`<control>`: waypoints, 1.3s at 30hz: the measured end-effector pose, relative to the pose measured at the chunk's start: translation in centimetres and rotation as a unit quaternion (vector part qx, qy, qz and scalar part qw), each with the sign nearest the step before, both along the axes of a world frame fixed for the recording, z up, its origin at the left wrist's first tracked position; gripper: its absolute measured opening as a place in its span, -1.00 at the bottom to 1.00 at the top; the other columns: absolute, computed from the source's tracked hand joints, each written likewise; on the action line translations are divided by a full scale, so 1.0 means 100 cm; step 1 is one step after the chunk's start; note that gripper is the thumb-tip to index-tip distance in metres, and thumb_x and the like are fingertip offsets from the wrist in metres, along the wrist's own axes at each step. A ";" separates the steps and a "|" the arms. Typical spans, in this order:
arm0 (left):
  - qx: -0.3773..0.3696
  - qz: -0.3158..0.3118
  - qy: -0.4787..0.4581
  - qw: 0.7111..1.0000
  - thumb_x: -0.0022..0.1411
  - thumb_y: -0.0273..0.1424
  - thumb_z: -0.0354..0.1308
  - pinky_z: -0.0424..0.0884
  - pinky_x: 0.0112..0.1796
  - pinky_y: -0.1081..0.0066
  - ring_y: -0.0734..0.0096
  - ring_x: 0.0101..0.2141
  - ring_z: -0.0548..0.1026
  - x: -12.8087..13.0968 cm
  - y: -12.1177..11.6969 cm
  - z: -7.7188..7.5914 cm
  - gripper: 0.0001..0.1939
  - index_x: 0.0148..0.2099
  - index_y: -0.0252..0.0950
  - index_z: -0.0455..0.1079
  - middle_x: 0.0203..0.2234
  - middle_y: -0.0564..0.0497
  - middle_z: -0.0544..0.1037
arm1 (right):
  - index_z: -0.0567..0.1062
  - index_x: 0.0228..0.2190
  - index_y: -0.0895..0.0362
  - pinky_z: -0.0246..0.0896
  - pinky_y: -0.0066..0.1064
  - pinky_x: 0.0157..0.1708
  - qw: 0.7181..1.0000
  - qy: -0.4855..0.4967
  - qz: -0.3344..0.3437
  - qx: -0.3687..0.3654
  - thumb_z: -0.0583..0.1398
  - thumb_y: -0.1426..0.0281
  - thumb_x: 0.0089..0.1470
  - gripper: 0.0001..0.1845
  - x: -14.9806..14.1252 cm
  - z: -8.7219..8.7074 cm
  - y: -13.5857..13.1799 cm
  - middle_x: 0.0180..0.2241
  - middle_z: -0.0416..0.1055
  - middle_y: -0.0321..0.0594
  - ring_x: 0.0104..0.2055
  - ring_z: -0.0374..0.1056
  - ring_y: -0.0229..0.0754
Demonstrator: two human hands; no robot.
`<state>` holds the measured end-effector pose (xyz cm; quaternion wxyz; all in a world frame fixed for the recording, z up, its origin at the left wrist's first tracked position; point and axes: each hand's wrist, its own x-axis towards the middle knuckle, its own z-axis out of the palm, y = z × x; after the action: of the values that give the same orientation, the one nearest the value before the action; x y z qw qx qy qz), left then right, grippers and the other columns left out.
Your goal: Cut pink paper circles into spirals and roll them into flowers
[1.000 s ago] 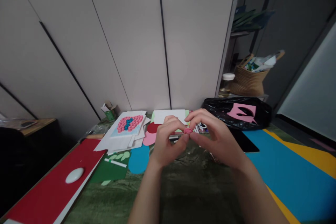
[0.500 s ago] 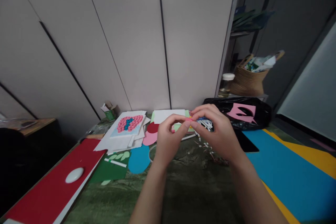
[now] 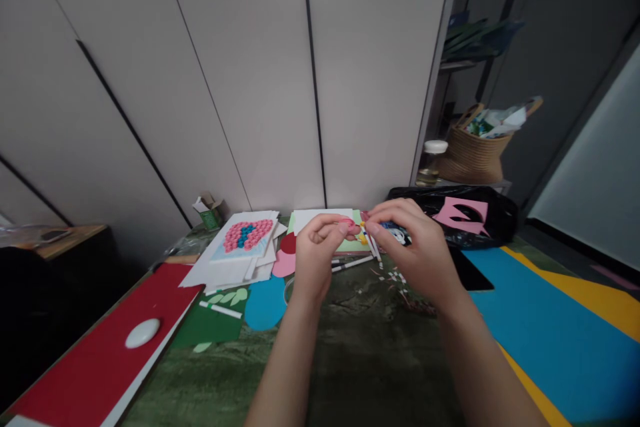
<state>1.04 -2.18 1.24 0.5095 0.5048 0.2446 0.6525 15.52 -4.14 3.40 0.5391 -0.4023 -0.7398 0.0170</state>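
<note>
My left hand pinches a small pink piece between thumb and fingers; its exact kind is too small to tell. To its right, my right hand has its thumb and index finger brought close together, and whatever is between them cannot be made out. A gap separates the two hands. Just behind them lies a light green sheet with yellow bits on it, partly hidden by the fingers. White pens lie below the hands, and small white scraps are scattered near my right wrist.
On the left is a stack of white paper with a pink-and-blue picture, a red sheet and a white mouse. Blue sheets cover the right side. A black bag and a wicker basket stand behind.
My hands have drawn apart slightly from where their fingertips met on the pink piece. It now stays in my left hand, and the pens and yellow bits behind show more.
</note>
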 end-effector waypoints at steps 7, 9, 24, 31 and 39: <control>0.002 -0.021 0.035 0.999 0.05 -0.40 0.22 0.36 -0.25 0.42 0.45 -0.36 0.48 -0.002 -0.001 0.001 -0.90 -0.35 -0.32 0.45 -0.45 0.01 0.54 | 0.42 -0.36 0.07 0.16 -0.24 -0.20 1.000 -0.010 0.018 -0.021 0.19 0.34 0.02 -0.91 -0.005 0.002 -0.003 -0.33 0.42 -0.24 -0.21 0.27 -0.14; 0.005 -0.030 0.046 0.998 0.03 -0.41 0.23 0.35 -0.25 0.43 0.44 -0.33 0.48 -0.002 -0.002 0.000 -0.91 -0.35 -0.31 0.46 -0.42 0.01 0.54 | 0.43 -0.31 0.06 0.17 -0.27 -0.21 0.997 -0.007 0.046 -0.057 0.20 0.34 0.01 -0.86 -0.005 0.003 -0.004 -0.30 0.41 -0.26 -0.22 0.29 -0.17; 0.014 -0.047 0.028 0.998 0.04 -0.45 0.23 0.39 -0.18 0.37 0.40 -0.27 0.50 0.002 -0.009 0.001 -0.89 -0.32 -0.25 0.52 -0.34 -0.02 0.59 | 0.47 -0.27 0.06 0.24 -0.28 -0.23 0.988 0.045 0.089 -0.122 0.20 0.28 -0.01 -0.79 0.000 0.004 -0.003 -0.27 0.47 -0.23 -0.21 0.36 -0.17; 0.001 -0.065 -0.012 0.998 0.01 -0.45 0.25 0.42 -0.19 0.33 0.36 -0.29 0.54 0.005 -0.009 0.002 -0.81 -0.24 -0.25 0.48 -0.36 -0.04 0.60 | 0.49 -0.28 0.04 0.24 -0.30 -0.25 0.985 0.047 0.107 -0.126 0.18 0.28 0.02 -0.81 -0.002 0.005 -0.003 -0.30 0.49 -0.26 -0.24 0.37 -0.18; 0.013 -0.021 -0.044 0.999 0.03 -0.44 0.23 0.41 -0.15 0.29 0.32 -0.22 0.51 0.018 -0.016 0.001 -0.89 -0.31 -0.28 0.47 -0.33 -0.03 0.58 | 0.48 -0.28 0.08 0.26 -0.29 -0.24 0.988 0.077 0.088 -0.100 0.19 0.31 0.01 -0.81 -0.001 0.003 -0.002 -0.29 0.50 -0.21 -0.24 0.39 -0.17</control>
<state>2.80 -3.81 1.33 0.5264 0.4874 0.2031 0.6664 15.44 -4.38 3.66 0.5482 -0.3851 -0.7229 0.1692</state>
